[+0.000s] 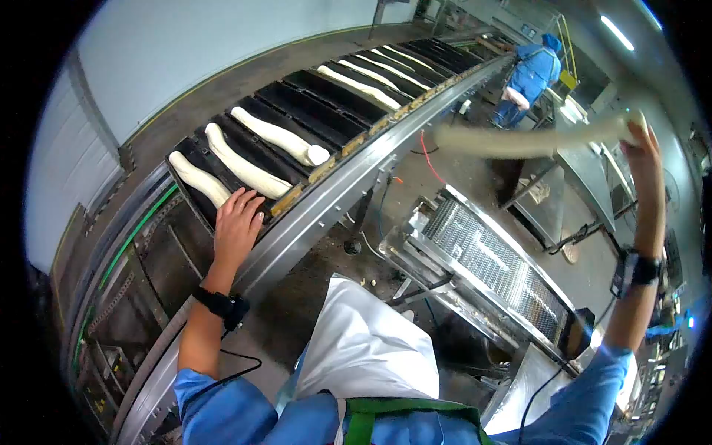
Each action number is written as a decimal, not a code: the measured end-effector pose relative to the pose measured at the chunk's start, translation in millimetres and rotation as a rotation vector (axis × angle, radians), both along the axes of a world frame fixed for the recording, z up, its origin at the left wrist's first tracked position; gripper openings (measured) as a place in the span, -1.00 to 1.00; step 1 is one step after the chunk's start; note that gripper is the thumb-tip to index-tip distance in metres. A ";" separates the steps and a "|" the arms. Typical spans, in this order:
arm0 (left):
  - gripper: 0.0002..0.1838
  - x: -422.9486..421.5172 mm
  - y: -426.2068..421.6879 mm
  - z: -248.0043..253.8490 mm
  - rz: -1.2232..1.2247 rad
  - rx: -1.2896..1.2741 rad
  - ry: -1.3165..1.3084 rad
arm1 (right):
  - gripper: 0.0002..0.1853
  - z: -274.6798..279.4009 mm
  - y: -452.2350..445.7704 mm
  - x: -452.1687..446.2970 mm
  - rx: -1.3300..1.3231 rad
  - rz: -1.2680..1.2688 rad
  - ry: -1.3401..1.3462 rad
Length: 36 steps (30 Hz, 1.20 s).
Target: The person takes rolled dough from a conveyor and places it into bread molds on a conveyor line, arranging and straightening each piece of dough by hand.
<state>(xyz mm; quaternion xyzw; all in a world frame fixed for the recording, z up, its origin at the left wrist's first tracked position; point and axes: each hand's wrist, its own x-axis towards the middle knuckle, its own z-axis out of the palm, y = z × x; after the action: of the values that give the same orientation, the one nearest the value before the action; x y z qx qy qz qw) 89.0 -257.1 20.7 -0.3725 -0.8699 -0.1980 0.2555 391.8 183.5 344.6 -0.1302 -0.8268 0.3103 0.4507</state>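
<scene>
My right hand (641,144) is raised at the right, its fingers closed round one end of a long pale dough roll (519,141). That roll stretches out to the left and is blurred by motion. On the conveyor, my left hand (239,222) lies with fingers extended over the near end of a dough roll (194,178) in the closest black tray (196,211). The fingers hide that end of it. Beside it lie a second dough roll (241,167) and a third, thicker one (278,137) with a blunt white end, each in its own black slot.
Several more pale rolls (360,87) lie farther along the conveyor, whose metal side rail (348,174) runs away from me. A low mesh-belt machine (497,252) stands in front on the right. Beyond it are a metal table (586,174) and a co-worker in blue (530,78).
</scene>
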 end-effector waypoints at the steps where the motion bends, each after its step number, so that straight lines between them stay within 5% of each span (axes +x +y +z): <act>1: -0.72 2.7 -6.0 -0.2 0.014 0.003 0.002 | -0.62 -3.5 -6.7 -32.8 -0.030 0.102 0.046; 5: -0.73 6.8 -25.5 -5.8 0.035 0.045 -0.002 | -0.63 -46.0 -77.7 -174.1 -0.342 0.407 0.127; 8: -0.72 15.8 -43.8 -12.0 0.030 0.058 -0.011 | -0.71 -132.7 -88.8 -279.0 0.013 0.240 -0.273; 9: -0.72 17.1 -48.8 -13.5 0.034 0.057 -0.007 | -0.65 -171.1 -96.6 -306.5 -0.076 0.460 -0.401; 10: -0.73 18.4 -54.6 -14.9 0.046 0.064 0.008 | -0.53 -183.2 -161.8 -276.5 -0.555 0.483 -0.337; 11: -0.73 20.4 -60.8 -16.0 0.055 0.072 0.020 | -0.45 -206.8 -166.5 -280.4 -0.570 0.555 -0.386; 15: -0.71 21.2 -88.0 -22.7 0.064 0.045 -0.015 | -0.52 -253.7 -174.1 -241.4 -0.147 0.520 -0.577; 20: -0.75 -1.1 -111.6 -16.8 0.023 -0.016 -0.086 | -0.62 -296.6 -116.7 -154.8 -0.159 0.465 -0.731; 24: -0.76 -25.0 -82.2 33.8 -0.082 -0.330 -0.065 | -0.72 -301.6 -68.4 -82.5 -0.354 0.313 -0.886; 30: -0.71 -79.0 -38.4 35.4 -0.087 -0.950 -0.156 | -0.76 -307.2 -54.9 15.3 -0.430 0.121 -0.837; 34: -0.62 -87.4 -62.0 13.2 0.126 -0.821 -0.170 | -0.68 -328.0 2.5 96.2 -0.475 0.109 -0.907; 36: -0.64 -82.8 -75.5 25.2 0.202 -0.873 -0.165 | -0.62 -341.2 37.2 134.5 -0.239 -0.094 -0.952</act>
<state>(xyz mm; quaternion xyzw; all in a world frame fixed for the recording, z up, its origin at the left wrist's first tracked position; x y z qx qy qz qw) 6.2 -332.6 45.9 -0.3416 -0.9214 0.1842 0.0222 526.3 220.7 3.4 -0.3455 -0.8927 0.2886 0.0180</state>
